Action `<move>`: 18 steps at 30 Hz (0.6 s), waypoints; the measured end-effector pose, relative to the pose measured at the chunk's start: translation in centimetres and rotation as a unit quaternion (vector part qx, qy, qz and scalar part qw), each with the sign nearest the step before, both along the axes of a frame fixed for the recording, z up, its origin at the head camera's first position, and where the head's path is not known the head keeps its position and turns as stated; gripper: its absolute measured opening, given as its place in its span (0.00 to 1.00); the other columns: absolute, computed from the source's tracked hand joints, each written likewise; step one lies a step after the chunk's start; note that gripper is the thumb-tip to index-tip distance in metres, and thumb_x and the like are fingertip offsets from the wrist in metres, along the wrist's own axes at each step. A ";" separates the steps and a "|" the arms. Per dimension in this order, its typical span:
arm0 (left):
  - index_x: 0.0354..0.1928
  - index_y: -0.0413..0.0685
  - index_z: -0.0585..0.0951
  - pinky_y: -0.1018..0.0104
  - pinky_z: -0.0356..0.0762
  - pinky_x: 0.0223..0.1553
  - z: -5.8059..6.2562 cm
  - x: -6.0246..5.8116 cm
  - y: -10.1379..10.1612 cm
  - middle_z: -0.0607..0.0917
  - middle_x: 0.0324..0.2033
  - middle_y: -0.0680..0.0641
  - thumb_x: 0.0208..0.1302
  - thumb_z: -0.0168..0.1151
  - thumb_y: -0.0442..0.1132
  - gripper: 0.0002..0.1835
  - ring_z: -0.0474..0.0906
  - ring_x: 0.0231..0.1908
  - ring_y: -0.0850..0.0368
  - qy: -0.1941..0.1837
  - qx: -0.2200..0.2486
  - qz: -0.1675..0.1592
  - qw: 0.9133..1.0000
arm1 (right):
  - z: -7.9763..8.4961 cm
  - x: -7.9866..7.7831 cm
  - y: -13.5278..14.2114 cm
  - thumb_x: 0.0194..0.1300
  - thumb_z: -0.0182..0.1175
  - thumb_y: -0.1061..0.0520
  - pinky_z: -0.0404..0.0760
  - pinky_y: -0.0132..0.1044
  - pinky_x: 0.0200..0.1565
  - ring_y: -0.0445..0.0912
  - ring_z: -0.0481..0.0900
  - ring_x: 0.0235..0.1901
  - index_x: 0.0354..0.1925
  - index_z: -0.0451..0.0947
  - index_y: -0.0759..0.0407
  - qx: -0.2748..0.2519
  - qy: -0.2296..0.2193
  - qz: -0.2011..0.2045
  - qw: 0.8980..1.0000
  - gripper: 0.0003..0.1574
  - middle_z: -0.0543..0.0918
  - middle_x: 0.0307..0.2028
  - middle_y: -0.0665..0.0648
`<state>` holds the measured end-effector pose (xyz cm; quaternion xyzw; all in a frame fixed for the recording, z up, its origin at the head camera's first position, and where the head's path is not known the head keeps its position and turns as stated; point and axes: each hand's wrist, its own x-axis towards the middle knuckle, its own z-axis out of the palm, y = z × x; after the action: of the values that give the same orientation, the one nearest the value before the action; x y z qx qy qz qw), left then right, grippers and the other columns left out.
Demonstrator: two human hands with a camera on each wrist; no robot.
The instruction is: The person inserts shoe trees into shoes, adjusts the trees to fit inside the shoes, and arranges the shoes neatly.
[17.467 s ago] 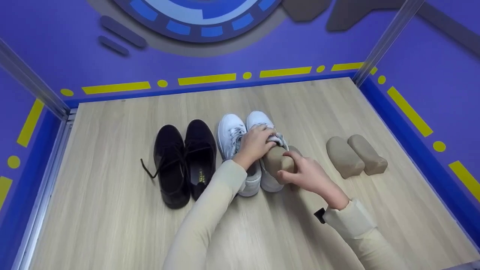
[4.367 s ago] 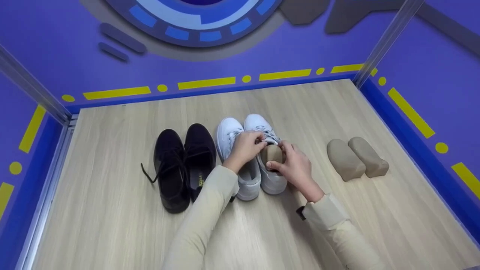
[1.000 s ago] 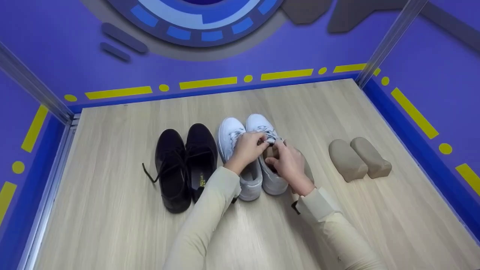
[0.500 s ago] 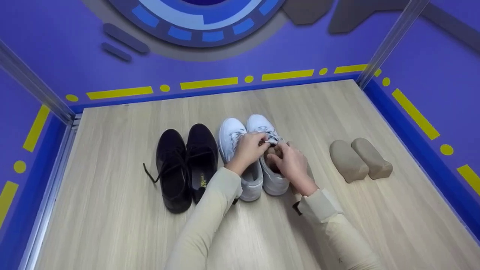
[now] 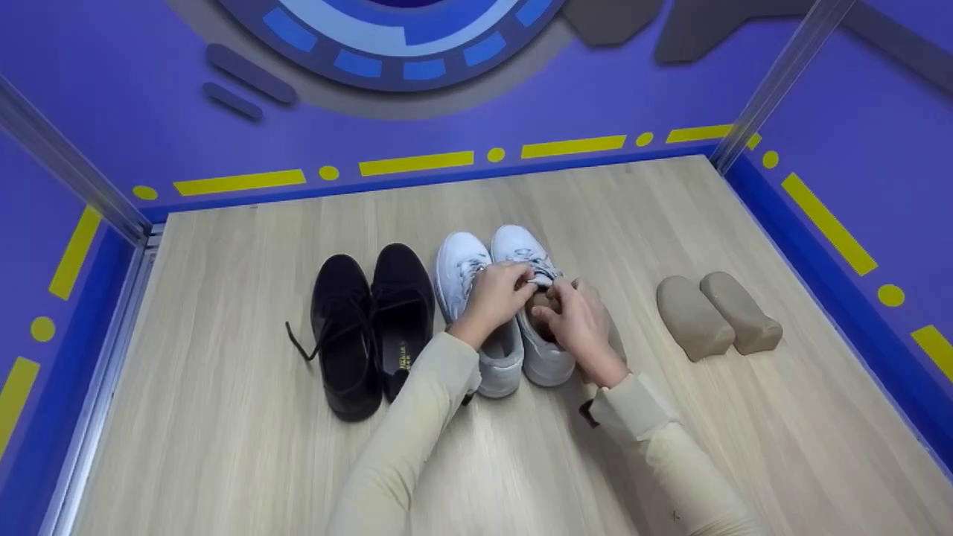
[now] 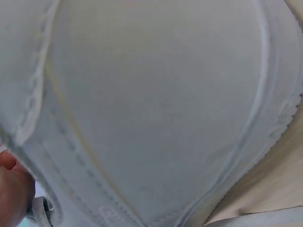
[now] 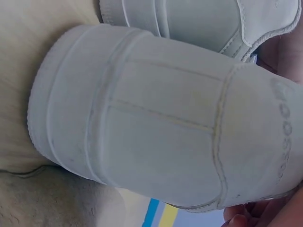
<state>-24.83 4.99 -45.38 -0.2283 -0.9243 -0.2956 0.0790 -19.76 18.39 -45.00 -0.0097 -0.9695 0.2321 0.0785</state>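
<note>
My left hand (image 5: pixel 491 298) reaches across the left white sneaker (image 5: pixel 456 260) and pinches the tongue of the right white sneaker (image 5: pixel 547 366). My right hand (image 5: pixel 584 327) grips that sneaker's collar, its thumb at the opening and fingers curled at the rim. A beige foot-shaped shoe insert (image 5: pixel 539 299) sits inside, partly hidden by the right hand. The left wrist view shows a sneaker's pale side (image 6: pixel 156 109), with fingers (image 6: pixel 14 189) at the edge. In the right wrist view the sneaker heel (image 7: pixel 161 113) fills the middle, with fingertips (image 7: pixel 236 218) beyond its collar.
Another beige insert (image 5: pixel 616 342) lies just right of the sneaker, partly behind my right hand. Two more inserts (image 5: pixel 692 320) lie farther right on the wood-grain board (image 5: pixel 670 447). Black lace-up shoes (image 5: pixel 339 298) stand at the left, a loose lace sticking out. Blue walls (image 5: pixel 417 126) enclose the board.
Earliest, my right hand held the insert outside, above the sneaker; later it showed at the opening, and now it sits deeper inside. Over the last second my hands have barely moved.
</note>
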 end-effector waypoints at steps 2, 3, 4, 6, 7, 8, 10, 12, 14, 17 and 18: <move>0.29 0.49 0.79 0.63 0.72 0.37 0.0 0.1 0.0 0.82 0.28 0.51 0.55 0.58 0.41 0.05 0.77 0.31 0.56 0.005 -0.004 0.001 1.000 | 0.0 -0.1 0.0 0.45 0.66 0.47 0.67 0.44 0.29 0.53 0.71 0.30 0.30 0.72 0.56 0.001 -0.007 -0.002 1.000 0.18 0.71 0.29 0.57; 0.29 0.49 0.79 0.63 0.72 0.37 0.0 0.1 0.0 0.82 0.28 0.51 0.55 0.58 0.42 0.05 0.78 0.31 0.56 0.008 -0.007 0.002 1.000 | 0.1 -0.1 0.0 0.46 0.66 0.47 0.67 0.44 0.29 0.53 0.70 0.30 0.30 0.72 0.56 0.002 -0.009 -0.003 1.000 0.18 0.71 0.29 0.57; 0.29 0.49 0.79 0.63 0.72 0.37 0.0 0.1 0.0 0.82 0.28 0.52 0.55 0.58 0.42 0.05 0.78 0.31 0.56 0.012 -0.011 0.002 1.000 | 0.1 -0.1 0.0 0.46 0.65 0.47 0.67 0.44 0.29 0.53 0.70 0.30 0.31 0.71 0.56 0.003 -0.012 -0.003 1.000 0.19 0.71 0.29 0.57; 0.30 0.49 0.79 0.62 0.72 0.37 0.0 0.2 0.1 0.82 0.28 0.52 0.55 0.58 0.42 0.05 0.78 0.31 0.56 0.017 -0.016 0.002 1.000 | 0.1 -0.2 0.0 0.46 0.65 0.46 0.67 0.44 0.29 0.53 0.70 0.30 0.31 0.71 0.56 0.005 -0.019 -0.005 1.000 0.20 0.70 0.29 0.57; 0.30 0.49 0.79 0.62 0.72 0.37 0.0 0.2 0.1 0.82 0.28 0.52 0.55 0.58 0.42 0.05 0.78 0.31 0.56 0.021 -0.017 0.002 1.000 | 0.1 -0.3 0.0 0.46 0.65 0.46 0.67 0.44 0.29 0.53 0.70 0.31 0.31 0.70 0.56 0.005 -0.024 -0.006 1.000 0.20 0.70 0.29 0.57; 0.30 0.50 0.79 0.62 0.72 0.37 0.0 0.3 0.1 0.82 0.28 0.52 0.55 0.58 0.42 0.05 0.78 0.31 0.56 0.023 -0.018 0.003 1.000 | 0.1 -0.3 0.0 0.46 0.65 0.46 0.68 0.45 0.30 0.53 0.70 0.31 0.31 0.69 0.57 0.004 -0.030 -0.008 1.000 0.21 0.70 0.29 0.57; 0.29 0.50 0.79 0.61 0.72 0.37 -0.1 0.3 0.1 0.82 0.27 0.52 0.54 0.59 0.42 0.05 0.78 0.31 0.56 0.029 -0.019 0.003 0.999 | 0.2 -0.4 0.0 0.46 0.65 0.45 0.68 0.45 0.31 0.54 0.70 0.33 0.33 0.68 0.57 0.001 -0.039 -0.014 0.999 0.24 0.70 0.31 0.58; 0.29 0.50 0.79 0.61 0.72 0.36 -0.1 0.4 0.1 0.82 0.27 0.52 0.54 0.59 0.42 0.05 0.78 0.30 0.55 0.034 -0.019 0.002 0.999 | 0.2 -0.5 0.1 0.45 0.66 0.44 0.69 0.47 0.33 0.56 0.71 0.36 0.36 0.66 0.57 -0.005 -0.045 -0.021 0.999 0.27 0.70 0.33 0.60; 0.29 0.50 0.79 0.61 0.72 0.36 -0.1 0.4 0.1 0.82 0.27 0.52 0.54 0.59 0.42 0.05 0.78 0.30 0.55 0.040 -0.020 0.001 0.999 | 0.1 -0.6 0.2 0.45 0.66 0.44 0.69 0.48 0.35 0.57 0.70 0.39 0.41 0.65 0.58 -0.009 -0.047 -0.027 0.998 0.31 0.70 0.36 0.61; 0.29 0.50 0.79 0.60 0.72 0.35 -0.1 0.5 0.1 0.82 0.27 0.52 0.54 0.59 0.43 0.05 0.78 0.30 0.55 0.048 -0.027 0.000 0.998 | 0.1 -0.8 0.3 0.43 0.67 0.43 0.70 0.50 0.36 0.59 0.70 0.41 0.47 0.64 0.57 -0.015 -0.039 -0.032 0.999 0.38 0.70 0.39 0.64; 0.30 0.50 0.79 0.60 0.72 0.35 -0.1 0.5 0.2 0.82 0.27 0.52 0.54 0.59 0.43 0.05 0.78 0.30 0.55 0.050 -0.030 0.000 0.998 | 0.0 -0.8 0.4 0.42 0.67 0.43 0.70 0.50 0.37 0.59 0.69 0.41 0.49 0.63 0.57 -0.015 -0.036 -0.031 0.999 0.39 0.70 0.39 0.64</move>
<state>-24.34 5.14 -45.47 -0.2452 -0.9275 -0.2563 0.1185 -20.57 18.76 -44.96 -0.0496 -0.9672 0.2437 0.0511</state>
